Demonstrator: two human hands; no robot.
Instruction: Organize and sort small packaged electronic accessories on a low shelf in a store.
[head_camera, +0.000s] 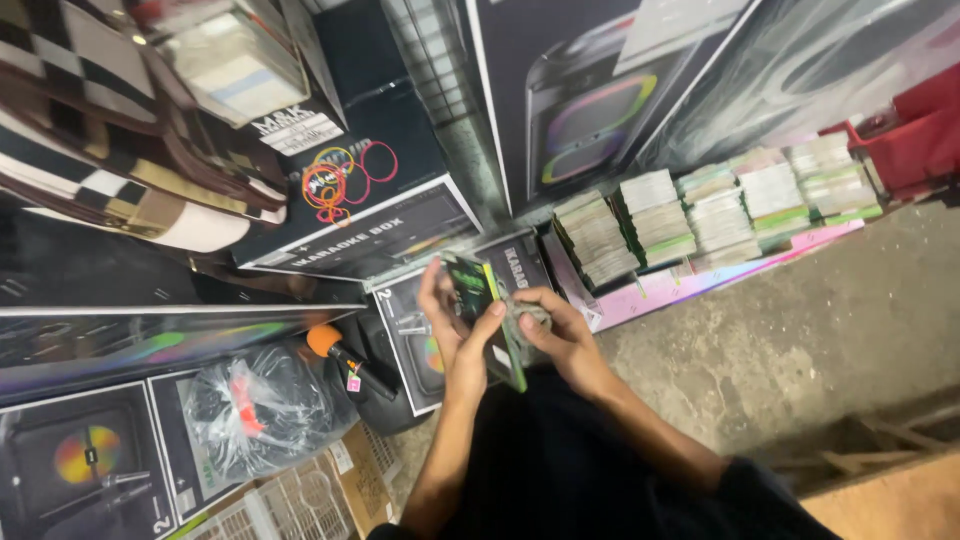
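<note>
- Left hand (452, 325) holds a small flat pack (478, 300), dark w/ green print and a green edge. Fingers wrapped round it, thumb across the near face. Pack is upright-ish, tilted, up in the air between both hands, above the lap.
- Right hand (560, 335) is closed on a small crumpled clear wrap (525, 315), touching the pack's right edge. Fingers curled narrow, pinching; what's inside the wrap, can't tell.
- Handling, my guess: pack looks light, thin card, fairly stiff on the flat but would bend or crease if squeezed hard mid-face. Glossy print, so prob. a bit slick.
- Best hold, I'd judge: by the long edges, thumb on one face, fingers behind, approx. as left hand has it now. Corners likely dent easily.
- Wrap looks soft, limp, no shape of its own; a pinch grip suits it, light pressure enough.
- Around: rows of stacked packs (715, 210), white and green, stand on a pink tray (700, 282) on the concrete floor (800, 340), well apart from hands, to the right.
- Big dark boxes (380, 215) w/ rainbow speaker pics behind and to the left; loose rubber bands (335, 180), red, yellow, orange, lie on one.
- Orange-tipped mic (335, 350) and a clear bag of black cable (265, 405) lie left of the left arm.
- Red bin (915, 135) far right.
</note>
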